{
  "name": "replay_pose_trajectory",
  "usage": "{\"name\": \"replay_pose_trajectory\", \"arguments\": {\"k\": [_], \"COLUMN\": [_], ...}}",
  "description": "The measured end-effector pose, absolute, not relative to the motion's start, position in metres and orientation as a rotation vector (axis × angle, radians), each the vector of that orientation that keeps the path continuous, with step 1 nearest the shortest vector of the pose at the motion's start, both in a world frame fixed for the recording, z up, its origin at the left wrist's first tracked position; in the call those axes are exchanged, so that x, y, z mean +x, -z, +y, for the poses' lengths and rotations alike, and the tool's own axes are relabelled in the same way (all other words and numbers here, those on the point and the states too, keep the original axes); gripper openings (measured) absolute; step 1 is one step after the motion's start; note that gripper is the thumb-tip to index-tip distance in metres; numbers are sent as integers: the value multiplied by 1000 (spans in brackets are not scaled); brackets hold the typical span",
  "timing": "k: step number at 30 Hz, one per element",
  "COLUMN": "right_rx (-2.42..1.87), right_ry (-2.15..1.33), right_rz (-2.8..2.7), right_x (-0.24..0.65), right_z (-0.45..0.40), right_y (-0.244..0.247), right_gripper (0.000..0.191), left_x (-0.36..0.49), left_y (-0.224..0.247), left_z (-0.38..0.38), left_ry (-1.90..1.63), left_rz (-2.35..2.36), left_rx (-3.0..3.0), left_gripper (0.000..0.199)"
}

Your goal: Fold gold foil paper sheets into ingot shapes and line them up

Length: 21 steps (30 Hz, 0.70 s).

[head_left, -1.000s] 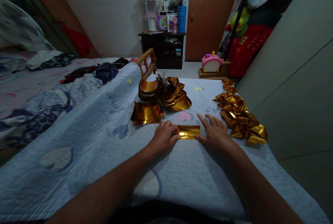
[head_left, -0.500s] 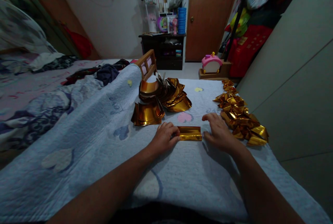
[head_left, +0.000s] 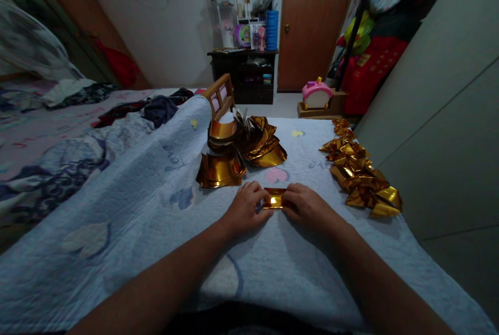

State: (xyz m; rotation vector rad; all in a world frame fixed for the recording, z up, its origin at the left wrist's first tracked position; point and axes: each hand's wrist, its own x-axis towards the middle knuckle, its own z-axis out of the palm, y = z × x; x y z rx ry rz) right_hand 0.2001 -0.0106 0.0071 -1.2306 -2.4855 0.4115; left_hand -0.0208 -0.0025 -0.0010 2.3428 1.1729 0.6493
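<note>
A folded strip of gold foil paper (head_left: 275, 200) lies on the pale blue quilt, its two ends hidden under fingers. My left hand (head_left: 249, 205) is closed on the strip's left end. At the right end, my right hand (head_left: 306, 204) pinches the strip between thumb and fingers. Just beyond my left hand sit fanned stacks of gold foil sheets (head_left: 223, 170). Right of my right hand runs a row of folded gold foil pieces (head_left: 353, 169), not touched by either hand.
The quilt (head_left: 156, 252) covers the surface under my arms. A small wooden frame (head_left: 221, 95) stands behind the foil stacks. Past the far edge are a pink toy (head_left: 317, 95) and a dark cabinet (head_left: 244, 78). Rumpled clothes (head_left: 159, 110) lie at left; a pale panel (head_left: 448, 132) rises at right.
My right hand has moved left and closed on the strip's right end, where it was open and apart before. My left hand stays at the left end.
</note>
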Motion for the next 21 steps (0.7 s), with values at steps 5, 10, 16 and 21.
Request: {"name": "replay_pose_trajectory", "arguments": {"k": [5,10,16,21], "right_rx": [-1212,-1158,-1118,-1116], "right_ry": [-358,-191,-124,-119], "right_rz": [-2456,-2462,-2469,-2434], "right_x": [196,186,185,206], "right_z": [-11,-14,-11,-4], "right_y": [-8,-8,-6,-9], "right_gripper": [16,14,15,17], "left_x": [-22,-21,-22,-26], "left_y": [4,3,1,-4], "left_z": [1,2,1,3], "left_ry": [-783,-870,-876,-969], "left_rz": [1151,1081,1057,1083], "left_rx": [2399,2450,2417,2294], "left_gripper": [6,7,9,8]}}
